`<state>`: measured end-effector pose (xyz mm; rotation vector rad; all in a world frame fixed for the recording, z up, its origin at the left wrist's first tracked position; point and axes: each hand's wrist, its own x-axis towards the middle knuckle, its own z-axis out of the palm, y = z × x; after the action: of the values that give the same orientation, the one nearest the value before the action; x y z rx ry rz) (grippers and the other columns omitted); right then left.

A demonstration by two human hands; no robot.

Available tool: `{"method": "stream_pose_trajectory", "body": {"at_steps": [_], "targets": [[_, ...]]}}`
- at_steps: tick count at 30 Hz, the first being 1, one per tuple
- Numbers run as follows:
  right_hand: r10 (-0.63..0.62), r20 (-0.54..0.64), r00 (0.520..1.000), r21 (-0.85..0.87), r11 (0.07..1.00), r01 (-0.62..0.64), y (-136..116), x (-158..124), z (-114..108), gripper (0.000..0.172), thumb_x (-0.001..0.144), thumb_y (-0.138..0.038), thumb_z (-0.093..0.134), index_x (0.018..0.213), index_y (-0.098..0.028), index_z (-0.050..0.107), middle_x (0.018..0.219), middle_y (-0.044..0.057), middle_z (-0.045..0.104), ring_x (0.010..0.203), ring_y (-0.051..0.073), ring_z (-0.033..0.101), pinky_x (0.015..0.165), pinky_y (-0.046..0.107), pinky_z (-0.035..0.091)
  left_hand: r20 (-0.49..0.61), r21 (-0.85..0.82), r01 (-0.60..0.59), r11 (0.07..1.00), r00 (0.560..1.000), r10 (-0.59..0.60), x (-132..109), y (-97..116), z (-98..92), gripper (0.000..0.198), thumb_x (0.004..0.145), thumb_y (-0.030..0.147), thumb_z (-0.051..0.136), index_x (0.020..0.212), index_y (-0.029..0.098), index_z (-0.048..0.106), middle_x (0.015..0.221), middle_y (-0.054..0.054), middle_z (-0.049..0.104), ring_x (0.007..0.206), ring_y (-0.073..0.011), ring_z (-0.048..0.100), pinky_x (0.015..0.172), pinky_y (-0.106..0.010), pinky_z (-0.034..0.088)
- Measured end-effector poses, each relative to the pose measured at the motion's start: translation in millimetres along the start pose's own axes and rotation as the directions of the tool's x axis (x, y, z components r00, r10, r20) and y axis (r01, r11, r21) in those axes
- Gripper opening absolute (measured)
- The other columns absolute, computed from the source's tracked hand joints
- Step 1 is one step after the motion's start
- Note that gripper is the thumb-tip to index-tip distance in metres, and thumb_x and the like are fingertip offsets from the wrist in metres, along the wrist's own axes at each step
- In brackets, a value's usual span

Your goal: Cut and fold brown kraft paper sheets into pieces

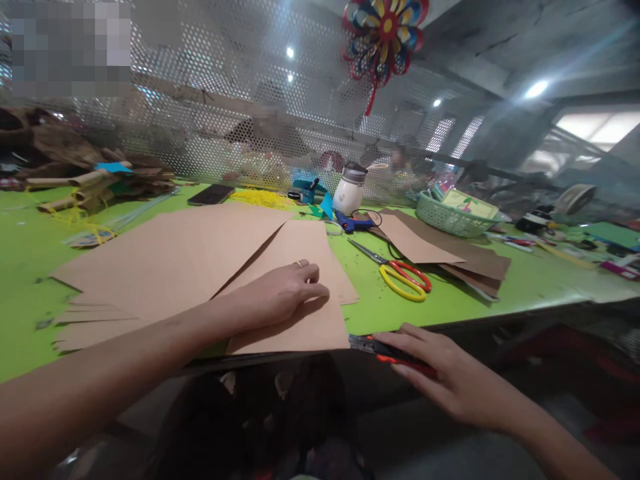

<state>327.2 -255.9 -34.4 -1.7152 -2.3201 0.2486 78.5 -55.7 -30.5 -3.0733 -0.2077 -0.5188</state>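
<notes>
My left hand (287, 293) rests on a sheet of brown paper (303, 250) near the table's front edge, its fingers bent and pressed down on the sheet. More brown sheets (175, 257) lie in an overlapping stack to its left. In my right hand (440, 370) is a tool with a black and red handle (400, 357); its grey head touches or nearly touches the front right corner of the sheet. Scissors (400, 277) with one red and one yellow handle lie on the green table between and beyond my hands.
Behind the paper are a phone (211, 195), yellow strands (267, 197), a white bottle (350, 190) and a blue glue gun (355, 222). Darker brown sheets (470, 257) and a green basket (453, 215) stand right. Rolled brown pieces (93, 190) lie left. The green table (30, 267) ends at a dark front edge.
</notes>
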Motion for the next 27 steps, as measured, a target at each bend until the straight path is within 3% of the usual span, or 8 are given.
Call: {"method": "stream_pose_trajectory", "body": {"at_steps": [3,8,16,27], "targets": [[0.019,-0.031,0.999,-0.003,1.0,-0.019,1.4,2.7,2.2,0.041,0.093,-0.029,0.053,0.133,-0.032,0.055,0.121,0.009,0.064,0.109,0.023,0.064,0.091,0.037,0.053,-0.03,-0.078,0.039,0.996,0.999,-0.041,-2.9,-5.6,8.7,0.032,0.1,0.031,0.039,0.111,0.023,0.068,0.096,-0.009,0.055,0.087,-0.02,0.051,0.079,-0.031,0.04],[-0.015,-0.031,0.999,0.048,0.999,0.017,4.8,0.4,6.7,0.04,0.095,-0.028,0.049,0.134,-0.03,0.054,0.11,0.009,0.066,0.098,0.02,0.067,0.087,0.034,0.054,-0.015,-0.117,0.052,0.992,0.998,-0.054,-2.8,-7.7,10.6,0.031,0.098,0.032,0.045,0.116,0.021,0.068,0.095,-0.01,0.054,0.091,-0.0206,0.051,0.081,-0.032,0.041],[0.023,-0.069,0.997,-0.014,1.0,-0.024,18.5,-29.3,19.7,0.044,0.094,-0.03,0.053,0.137,-0.035,0.051,0.127,0.007,0.064,0.119,0.024,0.059,0.094,0.037,0.053,-0.004,-0.118,0.066,0.991,0.998,-0.067,-2.3,-5.9,9.7,0.032,0.098,0.032,0.045,0.119,0.022,0.067,0.096,-0.009,0.053,0.091,-0.0201,0.051,0.081,-0.032,0.042],[-0.041,-0.133,0.99,0.021,0.999,0.044,-9.0,-1.6,10.8,0.04,0.093,-0.026,0.052,0.133,-0.03,0.056,0.113,0.009,0.068,0.098,0.021,0.069,0.084,0.032,0.057,-0.017,-0.135,0.071,0.988,0.997,-0.074,-3.1,-5.3,9.5,0.033,0.098,0.034,0.043,0.117,0.023,0.068,0.098,-0.01,0.054,0.09,-0.021,0.051,0.082,-0.035,0.042]]}}
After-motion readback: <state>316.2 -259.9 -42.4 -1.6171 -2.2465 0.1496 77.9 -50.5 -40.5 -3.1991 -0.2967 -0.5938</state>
